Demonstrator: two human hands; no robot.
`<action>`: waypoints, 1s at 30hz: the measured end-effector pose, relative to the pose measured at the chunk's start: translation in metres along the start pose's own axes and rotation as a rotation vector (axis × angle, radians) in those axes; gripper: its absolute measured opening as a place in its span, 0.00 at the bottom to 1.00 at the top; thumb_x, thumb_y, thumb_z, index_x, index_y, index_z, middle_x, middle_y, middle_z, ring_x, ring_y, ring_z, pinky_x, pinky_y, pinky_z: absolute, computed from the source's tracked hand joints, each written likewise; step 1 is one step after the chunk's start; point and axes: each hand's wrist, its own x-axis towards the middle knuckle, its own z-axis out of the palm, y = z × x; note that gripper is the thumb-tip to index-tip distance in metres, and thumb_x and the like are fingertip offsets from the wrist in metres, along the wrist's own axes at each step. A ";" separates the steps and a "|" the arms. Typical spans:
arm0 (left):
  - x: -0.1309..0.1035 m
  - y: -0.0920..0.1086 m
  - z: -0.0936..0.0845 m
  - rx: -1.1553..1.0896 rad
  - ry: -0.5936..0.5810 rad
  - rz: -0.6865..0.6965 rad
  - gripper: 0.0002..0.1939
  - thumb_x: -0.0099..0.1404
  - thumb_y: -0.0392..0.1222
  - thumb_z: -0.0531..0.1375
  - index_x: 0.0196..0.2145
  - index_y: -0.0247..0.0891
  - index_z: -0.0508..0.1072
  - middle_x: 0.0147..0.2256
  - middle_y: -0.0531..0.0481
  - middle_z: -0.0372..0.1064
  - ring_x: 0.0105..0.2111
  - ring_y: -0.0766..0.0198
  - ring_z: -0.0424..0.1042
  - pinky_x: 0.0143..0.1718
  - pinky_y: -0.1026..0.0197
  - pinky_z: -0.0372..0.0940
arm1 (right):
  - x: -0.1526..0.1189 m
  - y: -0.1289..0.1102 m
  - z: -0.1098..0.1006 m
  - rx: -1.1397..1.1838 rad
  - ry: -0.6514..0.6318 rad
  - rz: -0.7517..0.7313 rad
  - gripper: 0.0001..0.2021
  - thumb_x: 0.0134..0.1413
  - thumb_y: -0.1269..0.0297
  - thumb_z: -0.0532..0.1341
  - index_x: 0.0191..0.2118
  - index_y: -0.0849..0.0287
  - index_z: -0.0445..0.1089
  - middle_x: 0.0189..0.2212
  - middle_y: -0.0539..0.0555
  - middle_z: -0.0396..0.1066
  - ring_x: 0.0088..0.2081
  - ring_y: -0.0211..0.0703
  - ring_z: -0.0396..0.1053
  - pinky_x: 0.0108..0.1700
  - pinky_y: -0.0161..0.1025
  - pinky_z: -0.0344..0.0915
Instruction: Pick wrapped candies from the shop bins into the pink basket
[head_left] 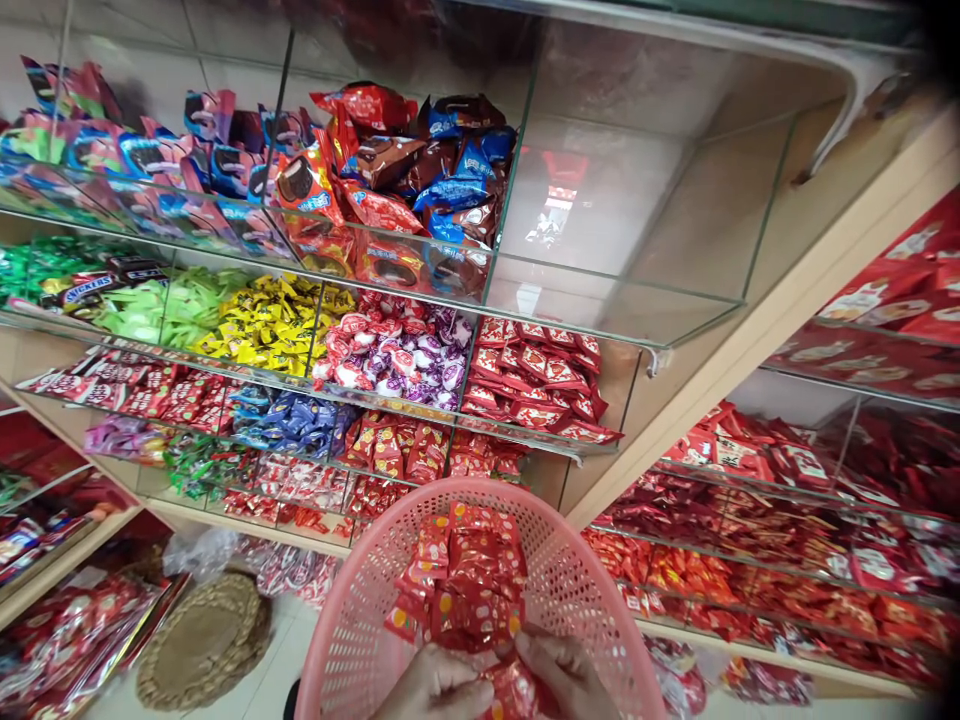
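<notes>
At the bottom edge of the head view, a person's left hand [435, 688] and right hand [564, 678] close together around a thick bunch of red-wrapped candies [465, 585], fingers curled under the pile so the loose packets stay gathered instead of spilling apart. The bunch sits inside a pink perforated plastic basket [592, 590], whose high rim rings the hands and would catch anything that slips. A few packets poke out between the two hands at the very bottom of the frame, where the grip is partly cut off from view. To the left, lower down on the floor, lies a round woven mat [202, 640] beside a crumpled clear plastic bag [196, 550]. Just beyond the basket rim rise tiered glass bins: a near row of small red and orange sweets [397, 445], then blue-wrapped pieces [289, 420], then a higher row with yellow candies [270, 325], pink-and-white wrapped candies [394, 355] and flat red packets [540, 380]. The glass fronts lean outward, holding each sort in its own compartment while leaving the tops open for reaching in. Farther up, chocolate wafer packs [390, 175] in red, blue and brown fill one bin; the glass compartment [615, 210] to its right holds nothing visible. A slanted wooden upright [757, 320] divides these bins from more red-packed shelves [825, 490] on the right.
</notes>
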 end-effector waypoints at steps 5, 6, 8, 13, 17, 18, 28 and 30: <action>0.004 -0.001 0.001 -0.059 -0.009 0.011 0.29 0.55 0.64 0.51 0.12 0.37 0.53 0.15 0.59 0.43 0.18 0.73 0.45 0.20 0.66 0.41 | 0.003 0.009 -0.004 -0.002 0.004 0.101 0.22 0.45 0.43 0.57 0.21 0.61 0.70 0.13 0.43 0.47 0.14 0.27 0.41 0.17 0.32 0.37; 0.004 0.000 -0.002 -0.050 0.001 0.024 0.29 0.55 0.63 0.51 0.12 0.36 0.56 0.15 0.59 0.45 0.18 0.73 0.46 0.20 0.66 0.42 | 0.004 0.009 -0.006 -0.010 0.004 0.099 0.23 0.45 0.43 0.57 0.20 0.61 0.69 0.13 0.43 0.47 0.14 0.27 0.41 0.17 0.32 0.37; 0.002 0.004 -0.012 -0.043 0.082 0.044 0.26 0.57 0.60 0.52 0.17 0.34 0.65 0.16 0.57 0.54 0.19 0.73 0.51 0.20 0.68 0.46 | 0.008 0.005 -0.012 0.002 0.069 0.101 0.22 0.46 0.44 0.57 0.19 0.61 0.65 0.12 0.43 0.46 0.14 0.28 0.43 0.18 0.32 0.39; -0.001 0.011 -0.055 0.020 0.416 0.053 0.21 0.61 0.55 0.50 0.31 0.36 0.73 0.27 0.51 0.71 0.20 0.69 0.63 0.21 0.67 0.57 | 0.024 -0.005 -0.037 0.151 0.390 0.151 0.21 0.44 0.46 0.60 0.20 0.59 0.58 0.12 0.43 0.51 0.15 0.29 0.49 0.19 0.30 0.43; 0.012 0.014 -0.070 0.386 0.555 0.251 0.13 0.62 0.47 0.52 0.38 0.42 0.73 0.36 0.51 0.71 0.38 0.62 0.68 0.40 0.62 0.61 | 0.038 -0.004 -0.051 0.165 0.397 0.136 0.19 0.42 0.47 0.62 0.23 0.60 0.61 0.14 0.44 0.56 0.16 0.30 0.54 0.19 0.30 0.48; 0.018 0.016 -0.069 0.510 0.528 0.299 0.12 0.62 0.46 0.53 0.40 0.44 0.72 0.38 0.51 0.70 0.40 0.60 0.66 0.43 0.59 0.59 | 0.041 -0.003 -0.053 0.165 0.375 0.128 0.19 0.42 0.48 0.62 0.24 0.60 0.62 0.15 0.44 0.58 0.17 0.30 0.54 0.20 0.30 0.49; 0.060 0.022 -0.061 1.047 0.319 0.466 0.06 0.63 0.40 0.53 0.36 0.40 0.69 0.39 0.50 0.65 0.41 0.60 0.60 0.42 0.56 0.55 | 0.051 -0.007 -0.049 0.133 0.342 0.138 0.19 0.38 0.49 0.64 0.27 0.60 0.63 0.18 0.45 0.60 0.18 0.32 0.59 0.20 0.31 0.51; 0.061 0.018 -0.064 1.056 0.315 0.465 0.07 0.64 0.41 0.52 0.35 0.39 0.69 0.38 0.50 0.65 0.41 0.60 0.59 0.42 0.57 0.54 | 0.050 -0.007 -0.052 0.102 0.354 0.141 0.19 0.38 0.48 0.64 0.25 0.60 0.62 0.15 0.43 0.56 0.17 0.31 0.56 0.20 0.31 0.49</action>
